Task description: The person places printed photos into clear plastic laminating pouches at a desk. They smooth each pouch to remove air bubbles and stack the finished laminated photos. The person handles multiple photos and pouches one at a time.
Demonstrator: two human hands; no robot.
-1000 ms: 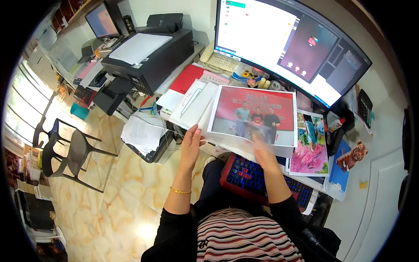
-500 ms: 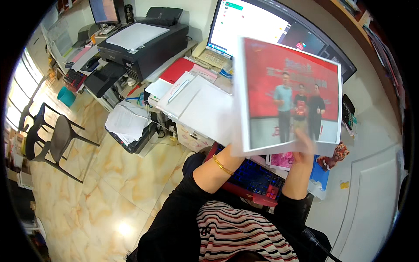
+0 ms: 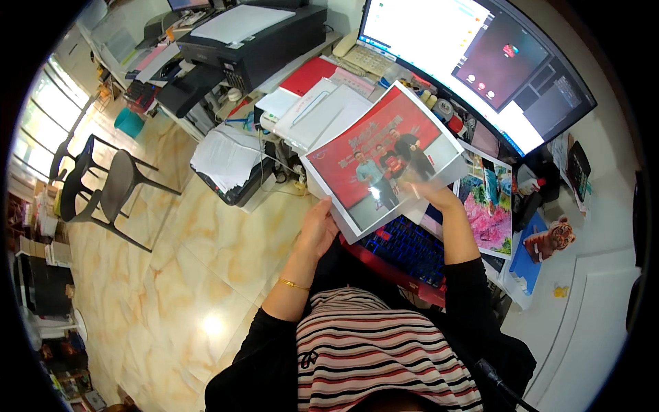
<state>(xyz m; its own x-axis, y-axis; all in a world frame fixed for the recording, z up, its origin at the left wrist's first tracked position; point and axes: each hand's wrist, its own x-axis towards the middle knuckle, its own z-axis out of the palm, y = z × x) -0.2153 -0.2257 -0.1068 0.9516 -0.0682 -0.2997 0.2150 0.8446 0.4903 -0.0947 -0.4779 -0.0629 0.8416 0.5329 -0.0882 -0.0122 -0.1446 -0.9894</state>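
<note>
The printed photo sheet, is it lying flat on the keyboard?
No, the printed photo sheet is held up by the left hand and right hand, above the keyboard.

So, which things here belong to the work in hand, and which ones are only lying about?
In hand:
- printed photo sheet, red with people on it
- left hand, at its lower edge
- right hand, at its right side

Lying about:
- black printer
- wide monitor
- keyboard with blue lights
- tiger figurine
- black chairs
</note>
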